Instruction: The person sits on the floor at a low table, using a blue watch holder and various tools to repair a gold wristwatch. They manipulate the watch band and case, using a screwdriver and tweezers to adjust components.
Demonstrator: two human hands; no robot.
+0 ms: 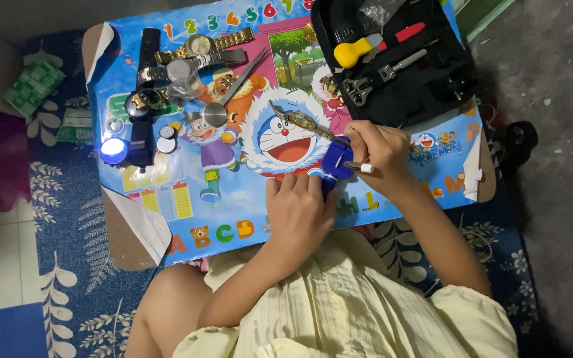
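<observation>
On the worktop point(167, 219), a gold watch bracelet point(303, 121) ran diagonally, up-left from a small blue holder block point(337, 161) at the near edge. The left hand point(298, 211) lay flat, fingers pressing the block from below. The right hand point(381, 152), just right, gripped a thin white-tipped tool point(358, 167) lying level, pointing left into the block.

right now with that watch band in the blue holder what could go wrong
1. The left hand alone steadies the small blue plastic holder; a hard push from the thin tool in the right hand might shift it.
2. The gold metal watch band trails loose across the mat and could twist.
3. Small round watch parts lie loose near the glowing blue light; a jolt may scatter them.
</observation>
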